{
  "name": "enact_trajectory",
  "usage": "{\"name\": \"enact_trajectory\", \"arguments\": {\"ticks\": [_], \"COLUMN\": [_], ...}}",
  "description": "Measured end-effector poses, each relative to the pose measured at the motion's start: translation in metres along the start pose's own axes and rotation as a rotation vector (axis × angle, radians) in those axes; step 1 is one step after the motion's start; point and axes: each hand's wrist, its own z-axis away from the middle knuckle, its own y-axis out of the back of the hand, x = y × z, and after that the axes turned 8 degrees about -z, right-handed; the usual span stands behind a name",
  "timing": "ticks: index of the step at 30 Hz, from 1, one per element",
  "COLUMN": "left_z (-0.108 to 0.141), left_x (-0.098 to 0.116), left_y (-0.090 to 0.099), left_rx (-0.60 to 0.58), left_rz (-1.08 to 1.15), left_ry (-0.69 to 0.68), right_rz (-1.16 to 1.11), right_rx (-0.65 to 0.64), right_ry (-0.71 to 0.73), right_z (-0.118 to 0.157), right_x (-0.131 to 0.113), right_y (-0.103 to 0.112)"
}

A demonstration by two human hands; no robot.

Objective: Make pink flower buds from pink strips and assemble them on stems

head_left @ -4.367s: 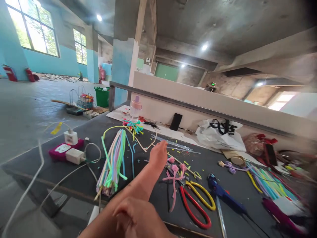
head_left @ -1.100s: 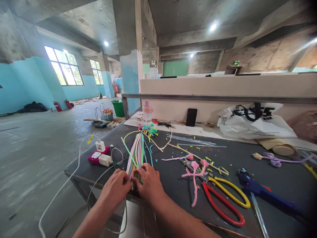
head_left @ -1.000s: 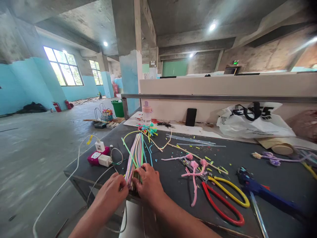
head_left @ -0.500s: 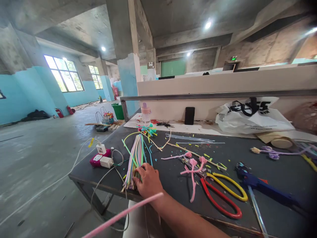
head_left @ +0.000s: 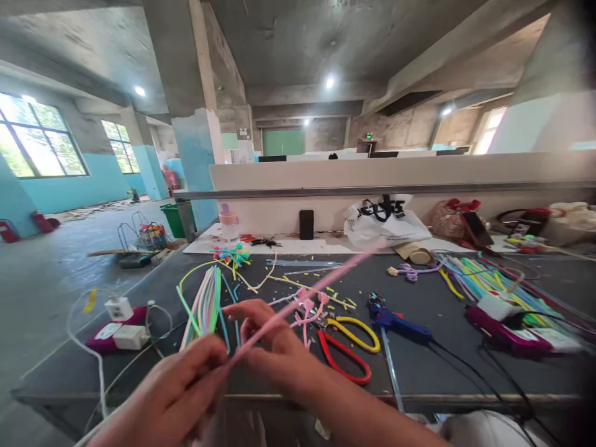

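Observation:
A pink pipe cleaner [head_left: 316, 288] slants up and to the right in front of me. My left hand [head_left: 181, 385] is closed around its lower end. My right hand [head_left: 274, 347] is beside it, fingers apart and partly curled; the pipe cleaner crosses in front of this hand, and whether they touch I cannot tell. Behind the hands lies a bundle of pastel pipe cleaners [head_left: 207, 301] on the dark table [head_left: 307, 385]. Pink pieces with curled heads [head_left: 321, 301] rest near scissors with one red and one yellow handle [head_left: 347, 366].
A blue glue gun [head_left: 405, 329] lies right of the scissors. Purple power strips [head_left: 503, 335] with cables sit at both sides. More pipe cleaners [head_left: 479, 279] lie at the right. Along the back stand a bottle [head_left: 229, 226], a phone [head_left: 306, 225] and a white bag [head_left: 391, 226].
My right hand has left the pipe cleaner bundle and come back toward my left hand, which is now in view with the pink pipe cleaner. The view has turned right.

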Motion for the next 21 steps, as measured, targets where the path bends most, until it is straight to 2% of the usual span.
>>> {"name": "enact_trajectory", "arguments": {"ticks": [2, 3, 5, 8, 10, 12, 15, 18, 21], "left_z": [-0.036, -0.052, -0.083, -0.125, -0.152, -0.177, -0.210, -0.230, -0.232], "left_x": [0.050, 0.065, 0.077, 0.079, 0.083, 0.088, 0.089, 0.074, 0.054], "left_y": [-0.020, -0.030, -0.048, -0.069, -0.079, -0.089, -0.101, -0.105, -0.092], "left_rx": [0.037, 0.014, -0.053, -0.199, -0.248, -0.352, -0.495, -0.550, -0.515], "left_rz": [-0.042, -0.041, 0.015, 0.140, 0.158, 0.145, 0.108, 0.116, 0.256], "left_ry": [-0.133, -0.174, -0.196, -0.240, -0.280, -0.298, -0.249, -0.185, -0.171], "right_rz": [-0.069, -0.104, -0.263, -0.446, -0.451, -0.445, -0.506, -0.576, -0.594], "right_rx": [0.081, 0.088, 0.140, 0.283, 0.384, 0.488, 0.618, 0.748, 0.787], "right_ry": [0.050, 0.039, -0.055, -0.138, -0.116, -0.091, -0.090, -0.095, -0.117], "right_z": [0.012, 0.018, 0.029, 0.039, 0.042, 0.044, 0.048, 0.056, 0.063], "right_x": [-0.021, -0.028, -0.035, -0.033, -0.026, -0.015, 0.005, 0.017, 0.020], "right_y": [0.030, 0.045, 0.075, 0.113, 0.135, 0.155, 0.181, 0.202, 0.212]}}
